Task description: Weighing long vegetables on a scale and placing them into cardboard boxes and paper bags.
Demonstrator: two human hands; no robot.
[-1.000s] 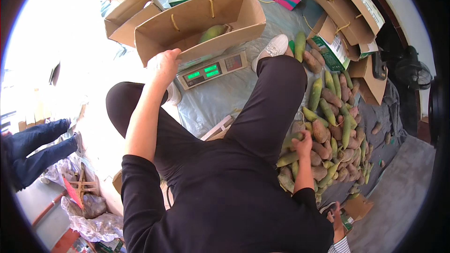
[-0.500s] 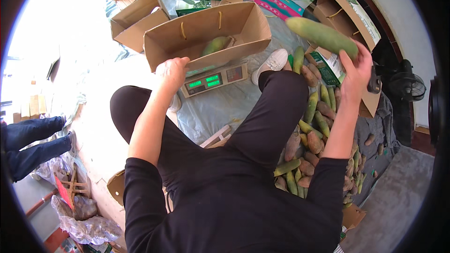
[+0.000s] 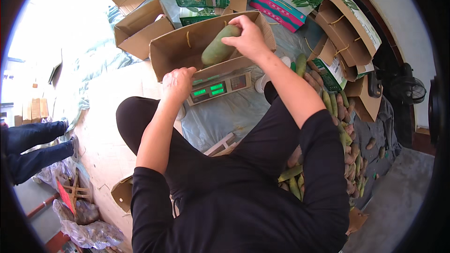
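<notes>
My right hand [image 3: 247, 38] grips one end of a large green radish [image 3: 217, 50], holding it tilted inside an open cardboard carton [image 3: 169, 46] with yellow cord handles. The radish's lower end is down in the carton, and its body hides most of the carton's floor. At the near left, my left hand [image 3: 177, 83] is closed over the carton's near rim, fingertips on the edge. Beneath the carton is a digital scale [image 3: 241, 82] with green-lit displays, its front panel showing just below the near wall.
Several radishes [image 3: 328, 104], green and reddish-brown, lie heaped at my right. More open cartons [image 3: 138, 30] stand behind, and others [image 3: 344, 28] at the right near a black fan [image 3: 407, 86]. A person's legs [image 3: 35, 138] in dark blue trousers show at the far left.
My right hand has swung from above the pile at the right over to the carton, bringing the green radish inside it. My left hand stays at the near rim.
</notes>
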